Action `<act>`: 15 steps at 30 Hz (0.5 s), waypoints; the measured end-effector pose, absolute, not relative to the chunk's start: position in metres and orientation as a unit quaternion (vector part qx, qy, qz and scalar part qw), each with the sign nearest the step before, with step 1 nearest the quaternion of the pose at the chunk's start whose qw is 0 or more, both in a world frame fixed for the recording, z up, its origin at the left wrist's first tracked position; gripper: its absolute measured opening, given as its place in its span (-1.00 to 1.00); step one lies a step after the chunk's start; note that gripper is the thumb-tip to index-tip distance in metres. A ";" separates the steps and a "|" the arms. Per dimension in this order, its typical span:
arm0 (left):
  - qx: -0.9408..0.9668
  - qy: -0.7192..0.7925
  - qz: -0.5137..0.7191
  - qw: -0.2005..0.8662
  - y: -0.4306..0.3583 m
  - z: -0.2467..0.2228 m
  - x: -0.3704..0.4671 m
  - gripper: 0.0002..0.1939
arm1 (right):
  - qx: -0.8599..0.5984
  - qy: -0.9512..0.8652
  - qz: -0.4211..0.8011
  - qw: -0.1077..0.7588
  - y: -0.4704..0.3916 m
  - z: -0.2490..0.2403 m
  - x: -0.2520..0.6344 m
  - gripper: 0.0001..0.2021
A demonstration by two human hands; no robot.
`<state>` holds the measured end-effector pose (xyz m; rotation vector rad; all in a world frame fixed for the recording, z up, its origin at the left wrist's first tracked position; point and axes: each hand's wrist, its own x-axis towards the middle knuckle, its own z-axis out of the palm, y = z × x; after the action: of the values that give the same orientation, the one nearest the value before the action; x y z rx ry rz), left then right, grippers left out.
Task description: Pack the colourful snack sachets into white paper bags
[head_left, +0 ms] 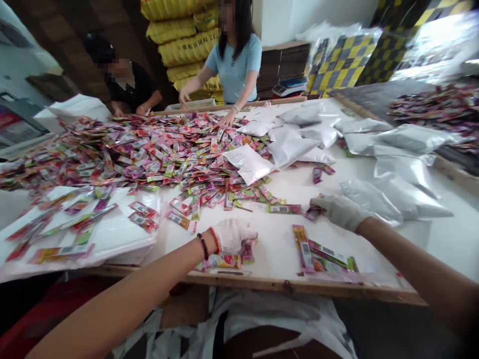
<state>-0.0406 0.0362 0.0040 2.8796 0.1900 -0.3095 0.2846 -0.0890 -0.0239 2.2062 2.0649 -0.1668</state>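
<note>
My left hand (234, 235), in a white knit glove, is closed with curled fingers on a small pink-and-purple snack packet (248, 251) near the front edge. More packets lie flat just under it. In a similar glove, my right hand (342, 212) reaches in from the right, its fingers closed on a dark purple packet (313, 213). A green-edged packet (284, 209) lies just left of those fingertips. Between my hands and the table edge rests a small group of long packets (322, 254). Beyond my hands spreads a large heap of mixed packets (149, 149).
Puffed silvery-white bags (404, 169) sit at the right, others (288, 144) beside the heap. Flat white plastic bags (130, 239) with packets on top lie at the left. Across the white table (269, 234), a person in light blue (239, 65) reaches into the heap; another person (130, 87) works farther left.
</note>
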 end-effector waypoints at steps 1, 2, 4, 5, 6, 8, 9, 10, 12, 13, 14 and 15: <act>0.987 0.067 -0.108 0.102 0.035 -0.002 -0.041 -0.86 | 0.733 0.675 -0.045 0.070 -0.090 -0.020 0.281 -0.71; 0.988 0.075 -0.100 0.089 0.034 -0.005 -0.042 -0.89 | 0.741 0.667 -0.030 0.072 -0.093 -0.016 0.276 -0.74; 0.989 0.095 -0.067 0.086 0.034 -0.006 -0.043 -0.88 | 0.773 0.632 -0.014 0.044 -0.105 -0.009 0.265 -0.78; 0.988 0.112 -0.046 0.100 0.034 -0.002 -0.046 -0.88 | 0.793 0.609 -0.022 0.018 -0.112 -0.006 0.258 -0.78; 0.982 0.137 -0.030 0.123 0.033 0.002 -0.050 -0.87 | 0.809 0.586 -0.040 -0.011 -0.120 -0.004 0.252 -0.78; 0.960 0.202 -0.028 0.193 0.029 0.012 -0.063 -0.80 | 0.834 0.540 -0.101 -0.052 -0.136 -0.004 0.239 -0.79; 0.944 0.236 -0.044 0.227 0.026 0.015 -0.070 -0.76 | 0.838 0.526 -0.134 -0.055 -0.143 -0.006 0.233 -0.78; 0.928 0.265 -0.069 0.252 0.022 0.017 -0.079 -0.73 | 0.839 0.518 -0.163 -0.045 -0.148 -0.009 0.227 -0.78; 0.907 0.309 -0.131 0.255 0.014 0.014 -0.095 -0.68 | 0.834 0.511 -0.206 -0.001 -0.155 -0.016 0.218 -0.77; 0.904 0.321 -0.154 0.238 0.011 0.010 -0.101 -0.69 | 0.829 0.515 -0.218 0.020 -0.157 -0.019 0.215 -0.77; 0.907 0.321 -0.167 0.217 0.009 0.006 -0.106 -0.74 | 0.821 0.525 -0.222 0.035 -0.158 -0.021 0.213 -0.79; 0.914 0.313 -0.164 0.199 0.008 0.003 -0.108 -0.82 | 0.814 0.537 -0.217 0.046 -0.158 -0.021 0.213 -0.81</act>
<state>-0.1084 0.0082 0.0026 2.5562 0.8747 -0.4598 0.2125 -0.1580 -0.0205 2.4849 1.6403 -0.6611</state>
